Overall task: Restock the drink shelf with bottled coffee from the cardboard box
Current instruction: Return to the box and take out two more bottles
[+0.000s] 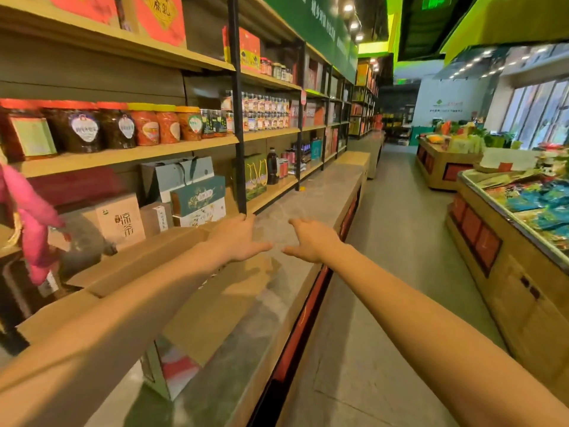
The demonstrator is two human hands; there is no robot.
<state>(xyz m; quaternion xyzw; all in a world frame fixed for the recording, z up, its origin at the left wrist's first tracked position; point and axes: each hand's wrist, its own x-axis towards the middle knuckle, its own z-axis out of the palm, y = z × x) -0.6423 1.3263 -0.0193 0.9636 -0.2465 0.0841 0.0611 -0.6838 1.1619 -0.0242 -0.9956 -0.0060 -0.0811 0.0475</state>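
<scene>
A brown cardboard box (pixel 197 306) with its flaps raised stands on the grey counter (pixel 311 192) in front of the shelving. Its inside is hidden by my left arm and the flaps, so no bottled coffee shows. My left hand (pixel 238 240) rests at the far end of the box's flap, fingers spread, just below a black shelf post (pixel 239 149). My right hand (pixel 311 240) hovers over the counter just right of the box, open and holding nothing. Both arms stretch forward.
Wooden shelves on the left hold jars (pixel 144 126), gift boxes (pixel 197 198) and a dark bottle (pixel 272 166). A pink cloth (pixel 30 223) hangs at far left. An aisle floor (pixel 397 229) runs right of the counter, bounded by produce display stands (pixel 505 263).
</scene>
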